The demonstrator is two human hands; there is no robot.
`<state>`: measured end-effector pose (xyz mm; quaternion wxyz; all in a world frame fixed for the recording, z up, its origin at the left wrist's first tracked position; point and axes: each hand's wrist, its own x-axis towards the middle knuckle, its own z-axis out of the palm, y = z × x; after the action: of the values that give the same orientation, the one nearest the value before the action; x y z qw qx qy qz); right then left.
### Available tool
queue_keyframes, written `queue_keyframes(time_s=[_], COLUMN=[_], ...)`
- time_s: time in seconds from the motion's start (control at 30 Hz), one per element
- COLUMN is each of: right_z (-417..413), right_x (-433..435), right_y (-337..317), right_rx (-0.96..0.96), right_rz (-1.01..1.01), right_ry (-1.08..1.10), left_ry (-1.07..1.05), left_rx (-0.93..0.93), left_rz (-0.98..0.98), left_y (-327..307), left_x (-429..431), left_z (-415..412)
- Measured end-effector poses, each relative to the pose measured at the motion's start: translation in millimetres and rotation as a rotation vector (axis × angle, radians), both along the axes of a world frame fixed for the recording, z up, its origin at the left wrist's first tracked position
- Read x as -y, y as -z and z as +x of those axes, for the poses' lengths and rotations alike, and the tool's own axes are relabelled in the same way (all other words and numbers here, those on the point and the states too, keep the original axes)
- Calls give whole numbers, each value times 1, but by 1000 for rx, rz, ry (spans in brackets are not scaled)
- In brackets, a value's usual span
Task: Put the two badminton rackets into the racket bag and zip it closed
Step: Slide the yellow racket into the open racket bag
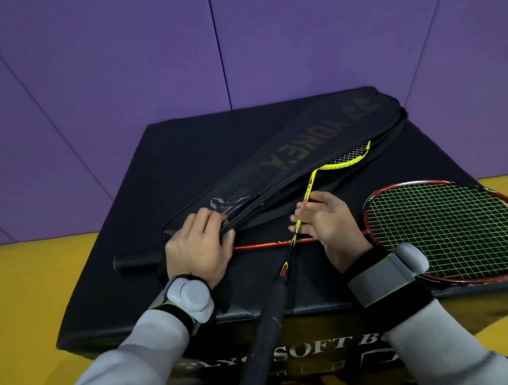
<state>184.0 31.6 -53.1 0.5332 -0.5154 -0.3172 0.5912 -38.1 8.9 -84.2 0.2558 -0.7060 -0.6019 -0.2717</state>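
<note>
Head view: the left hand (200,245) grips the lip of the soft black racket bag (289,154) and holds it apart. The right hand (325,225) pinches the slim shaft of the yellow racket (278,296), whose strung oval head sits half inside, beyond the fingers. Loading the first racket, I judge; next it needs sliding deeper. Beneath both hands the red racket (454,227) lies on a padded box (180,156).
</note>
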Motion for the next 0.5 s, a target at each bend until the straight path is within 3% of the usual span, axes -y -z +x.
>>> queue_keyframes(time_s=[0.23, 0.5], right_z=[7, 8], right_x=[-20, -5], right_y=[-1, 5], right_rx=[255, 886], right_rz=[-38, 176], right_ry=[-27, -214], left_ry=[1, 26], left_rx=[29, 40], left_rz=[1, 10], left_y=[3, 5], left_x=[1, 1], left_z=[0, -2])
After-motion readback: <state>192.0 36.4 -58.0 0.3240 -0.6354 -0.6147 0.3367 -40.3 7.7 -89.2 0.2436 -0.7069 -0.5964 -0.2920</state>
